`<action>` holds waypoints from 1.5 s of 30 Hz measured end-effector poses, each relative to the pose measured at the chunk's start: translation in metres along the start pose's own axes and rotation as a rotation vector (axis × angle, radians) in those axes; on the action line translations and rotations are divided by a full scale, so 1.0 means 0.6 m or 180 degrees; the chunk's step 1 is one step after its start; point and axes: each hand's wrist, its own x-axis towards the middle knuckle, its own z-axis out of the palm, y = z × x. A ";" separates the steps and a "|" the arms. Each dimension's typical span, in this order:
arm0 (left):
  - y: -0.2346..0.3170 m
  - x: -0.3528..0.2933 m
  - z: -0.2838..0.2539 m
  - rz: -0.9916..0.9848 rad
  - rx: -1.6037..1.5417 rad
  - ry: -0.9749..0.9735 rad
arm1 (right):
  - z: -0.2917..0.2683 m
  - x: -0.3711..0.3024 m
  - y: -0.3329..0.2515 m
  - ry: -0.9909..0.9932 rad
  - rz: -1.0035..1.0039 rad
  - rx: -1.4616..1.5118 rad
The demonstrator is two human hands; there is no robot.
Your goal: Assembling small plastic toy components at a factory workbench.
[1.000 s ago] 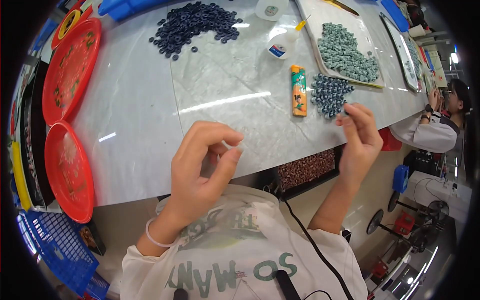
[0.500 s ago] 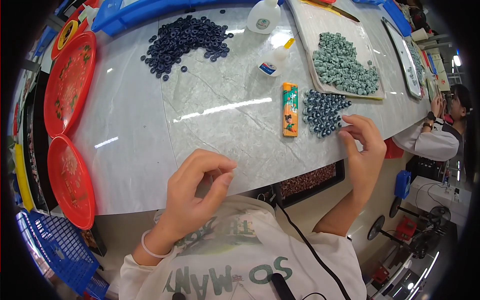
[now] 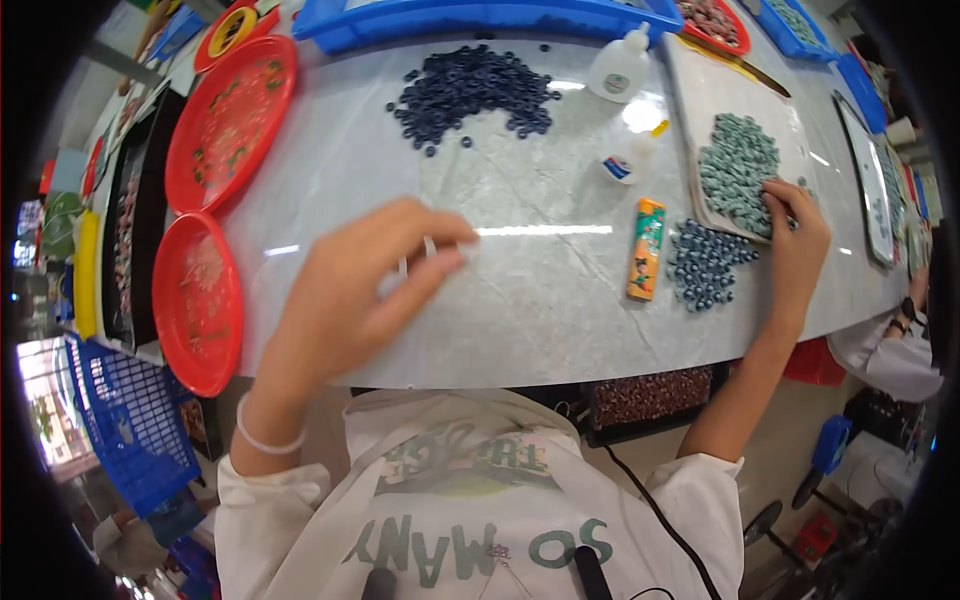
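Observation:
My left hand (image 3: pixel 365 285) is above the middle left of the table, blurred by motion. Its curved thumb and forefinger are slightly apart, and nothing shows between them. My right hand (image 3: pixel 797 240) reaches to the near right edge of a heap of green stone-like beads (image 3: pixel 738 165). Its bent fingertips close in on the beads there; the exact one between them is hidden. The green beads lie on a white-lined board (image 3: pixel 690 110). Just nearer sits a cluster of dark bluish beads (image 3: pixel 705 265), beside an orange and green lighter (image 3: pixel 647 250). Farther left is a heap of dark flat rings (image 3: pixel 470 92).
Two white squeeze bottles, a larger one (image 3: pixel 618 70) and a yellow-tipped one (image 3: pixel 628 162), stand behind the lighter. Red trays (image 3: pixel 200 300) line the left edge. Along the far edge is a blue tray (image 3: pixel 400 30). A knife (image 3: pixel 745 68) rests on the board's far edge.
My right hand has moved from the dark bead cluster out to the green heap. My left hand has lifted and moved farther over the table. The view has shifted too.

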 end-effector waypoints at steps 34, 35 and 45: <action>0.041 -0.047 0.080 -0.0097 -0.2089 0.0582 | -0.052 -0.125 -0.182 0.0048 0.0215 0.4711; 0.043 -0.049 0.084 0.0080 -0.2030 0.0587 | -0.044 -0.134 -0.213 -0.0499 0.0021 0.4959; 0.030 -0.048 0.090 0.1309 -0.0982 0.0700 | -0.016 -0.150 -0.285 -0.1448 0.0259 0.4766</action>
